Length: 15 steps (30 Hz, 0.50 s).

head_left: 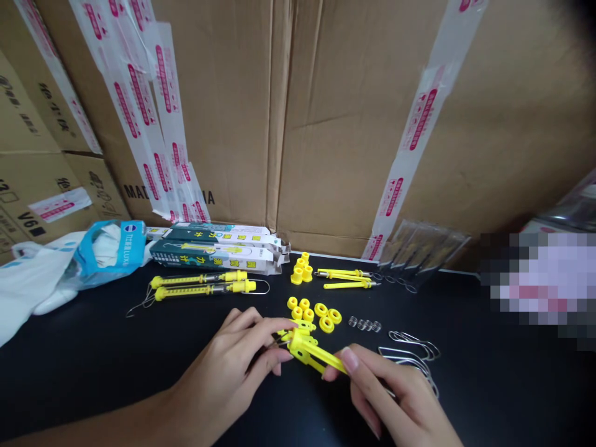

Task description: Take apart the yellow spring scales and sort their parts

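Note:
Both my hands hold one yellow plastic scale part (311, 352) just above the black table (93, 360). My left hand (233, 372) pinches its left end with fingertips closed around it. My right hand (395, 397) grips its long thin right end between thumb and fingers. Loose yellow rings and caps (313, 311) lie just beyond the part. A small metal spring (364, 324) and bent wire hooks (412, 347) lie to the right of them.
Two finished yellow spring scales (205, 284) lie at centre left before printed boxes (218, 247). More yellow pieces (347, 278) and clear sleeves (419, 251) lie at the back. A white and blue bag (69, 261) sits at left. Taped cardboard cartons (298, 112) wall the back.

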Each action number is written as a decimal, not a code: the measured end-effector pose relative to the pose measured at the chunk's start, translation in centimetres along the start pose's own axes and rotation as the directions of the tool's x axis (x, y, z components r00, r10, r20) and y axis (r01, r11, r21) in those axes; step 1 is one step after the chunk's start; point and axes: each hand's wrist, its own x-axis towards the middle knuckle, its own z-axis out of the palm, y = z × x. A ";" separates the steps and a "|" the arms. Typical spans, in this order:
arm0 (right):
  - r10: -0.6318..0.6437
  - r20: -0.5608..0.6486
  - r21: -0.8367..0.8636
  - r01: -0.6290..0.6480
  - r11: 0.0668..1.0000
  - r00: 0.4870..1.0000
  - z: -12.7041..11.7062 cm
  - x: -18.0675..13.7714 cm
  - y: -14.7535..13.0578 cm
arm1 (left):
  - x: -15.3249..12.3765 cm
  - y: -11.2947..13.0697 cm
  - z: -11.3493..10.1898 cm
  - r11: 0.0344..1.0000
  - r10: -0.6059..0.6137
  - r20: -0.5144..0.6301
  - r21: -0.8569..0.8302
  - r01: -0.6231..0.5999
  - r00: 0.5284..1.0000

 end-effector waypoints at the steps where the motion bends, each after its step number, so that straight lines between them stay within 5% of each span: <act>1: 0.030 0.023 0.032 -0.031 0.999 0.999 0.0 0.0 0.0 | 0.0 0.0 0.0 1.000 -0.001 -0.003 -0.006 0.001 1.000; 15: 0.086 0.132 0.059 -0.094 0.994 0.988 0.3 0.4 0.2 | 0.0 0.0 0.0 0.997 -0.068 -0.028 -0.042 0.067 0.997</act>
